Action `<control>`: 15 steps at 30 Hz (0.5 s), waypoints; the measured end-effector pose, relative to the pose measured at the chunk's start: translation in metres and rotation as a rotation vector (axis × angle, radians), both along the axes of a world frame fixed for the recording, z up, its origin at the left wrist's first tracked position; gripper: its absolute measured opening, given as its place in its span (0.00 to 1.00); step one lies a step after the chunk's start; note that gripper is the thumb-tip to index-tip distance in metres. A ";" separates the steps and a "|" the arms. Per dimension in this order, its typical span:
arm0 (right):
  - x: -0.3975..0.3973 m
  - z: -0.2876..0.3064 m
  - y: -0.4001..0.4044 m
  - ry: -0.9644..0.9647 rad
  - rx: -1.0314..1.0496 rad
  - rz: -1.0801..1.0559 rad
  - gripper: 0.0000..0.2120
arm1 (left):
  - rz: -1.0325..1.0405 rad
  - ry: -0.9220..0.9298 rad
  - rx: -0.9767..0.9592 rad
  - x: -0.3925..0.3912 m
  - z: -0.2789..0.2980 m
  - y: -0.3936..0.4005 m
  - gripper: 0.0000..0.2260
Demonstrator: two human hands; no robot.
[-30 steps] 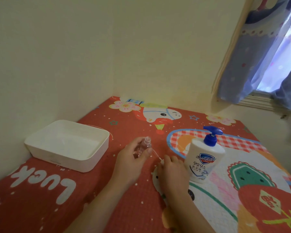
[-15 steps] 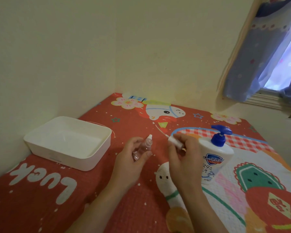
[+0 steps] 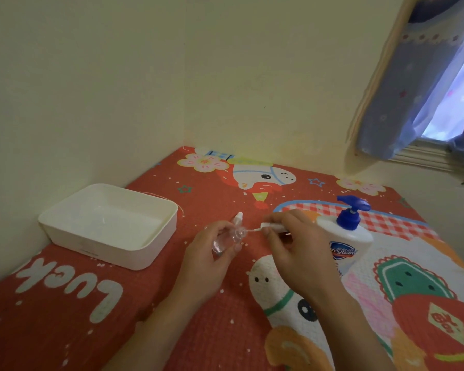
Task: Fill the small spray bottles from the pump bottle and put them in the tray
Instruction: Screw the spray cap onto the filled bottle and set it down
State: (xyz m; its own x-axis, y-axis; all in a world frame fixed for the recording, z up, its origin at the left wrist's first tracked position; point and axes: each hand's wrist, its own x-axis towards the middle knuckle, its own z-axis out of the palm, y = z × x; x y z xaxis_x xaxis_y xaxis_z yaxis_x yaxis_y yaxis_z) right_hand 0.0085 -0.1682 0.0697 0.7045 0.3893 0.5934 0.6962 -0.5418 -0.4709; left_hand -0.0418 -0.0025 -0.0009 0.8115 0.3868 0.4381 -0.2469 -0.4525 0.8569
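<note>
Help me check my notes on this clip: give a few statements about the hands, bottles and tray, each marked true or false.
1. The left hand holds a small clear bottle. True.
2. The right hand is pressing the pump bottle's blue head. False: it holds the white spray top, whose thin tube points at the small bottle's mouth; the pump bottle stands untouched beside it.
3. The white tray sits left of both hands, near the wall. True.
4. The small bottle already lies in the tray. False: it is in the left hand, above the red mat.
</note>
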 end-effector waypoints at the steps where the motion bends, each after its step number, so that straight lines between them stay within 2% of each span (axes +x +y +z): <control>1: 0.000 0.000 0.001 0.020 -0.003 0.018 0.08 | -0.017 -0.008 0.027 0.000 0.000 -0.001 0.13; 4: -0.002 0.001 0.003 0.102 -0.029 0.080 0.11 | -0.071 -0.042 0.072 -0.002 0.001 -0.007 0.12; 11: -0.002 0.008 -0.005 0.079 -0.212 0.170 0.08 | -0.128 -0.011 0.090 -0.003 -0.001 -0.008 0.16; 14: -0.001 0.009 -0.004 0.082 -0.268 0.113 0.05 | -0.131 0.006 0.190 -0.005 -0.003 -0.009 0.17; 15: 0.000 0.007 -0.003 0.105 -0.284 0.060 0.09 | -0.130 0.012 0.207 -0.005 -0.003 -0.009 0.18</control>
State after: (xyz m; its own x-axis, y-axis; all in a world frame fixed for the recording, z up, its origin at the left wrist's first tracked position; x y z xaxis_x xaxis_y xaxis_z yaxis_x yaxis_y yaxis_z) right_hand 0.0089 -0.1714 0.0765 0.7266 0.5721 0.3805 0.6868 -0.6211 -0.3776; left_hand -0.0470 -0.0117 -0.0039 0.8542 0.1817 0.4872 -0.3048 -0.5841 0.7523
